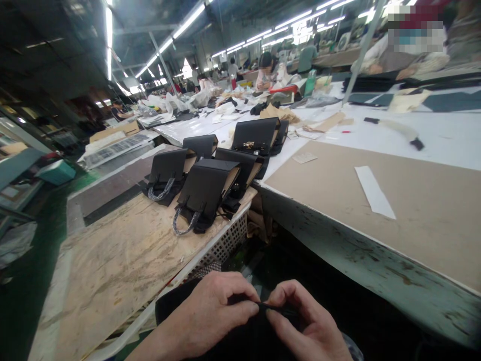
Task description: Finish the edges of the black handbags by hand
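Low in the head view, my left hand (214, 313) and my right hand (306, 321) almost meet at the fingertips. Both are closed, pinching the edge of a black handbag (244, 343) close to my body. Much of that bag is dark or covered by my hands, and a bit of clear-wrapped handle (353, 347) shows beside my right wrist. Ahead of me stands a group of several black handbags (208, 185) with tan side linings. Two of their handles (186, 225) are wrapped in clear plastic, and one bag at the back has a gold clasp (248, 145).
A worn wooden board (124, 250) lies left, over a white plastic crate (221, 245). To the right, a table with a beige sheet (413, 200) carries a white strip (374, 193). A metal pole (363, 55) rises behind it. Co-workers sit at farther tables, one at upper right (406, 57).
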Tool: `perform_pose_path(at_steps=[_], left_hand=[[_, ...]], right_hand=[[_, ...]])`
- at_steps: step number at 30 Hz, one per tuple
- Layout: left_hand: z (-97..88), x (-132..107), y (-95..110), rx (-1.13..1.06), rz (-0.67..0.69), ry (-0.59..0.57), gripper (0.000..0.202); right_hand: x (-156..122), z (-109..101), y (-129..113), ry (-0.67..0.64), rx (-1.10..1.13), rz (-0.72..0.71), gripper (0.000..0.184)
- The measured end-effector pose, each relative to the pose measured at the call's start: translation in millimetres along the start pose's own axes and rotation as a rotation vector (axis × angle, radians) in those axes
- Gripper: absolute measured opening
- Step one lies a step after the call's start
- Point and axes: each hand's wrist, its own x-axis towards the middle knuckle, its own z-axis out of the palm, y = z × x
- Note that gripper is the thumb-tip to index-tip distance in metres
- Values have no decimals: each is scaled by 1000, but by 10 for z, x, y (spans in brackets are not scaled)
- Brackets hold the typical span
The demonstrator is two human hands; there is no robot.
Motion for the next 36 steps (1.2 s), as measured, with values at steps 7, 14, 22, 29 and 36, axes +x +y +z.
perform_pose_path(at_steps=[7, 14, 22, 29, 36], left_hand=[[76, 3, -17, 27, -24, 101, 10], [-213, -86, -179, 93, -59, -53, 22], [-149, -144, -191, 143, 40, -72, 11], [-147, -162, -281, 144, 88, -65, 18], [-238, -221, -287, 8, -15, -84, 19]], right_hand=[[35, 6, -61, 0, -29, -13, 11], [89, -130, -218, -185, -196, 43, 13], [122, -162, -348, -387, -265, -74, 18], [84, -53, -491, -511, -351, -9, 25], [87, -3, -417, -472, -439, -50, 24]])
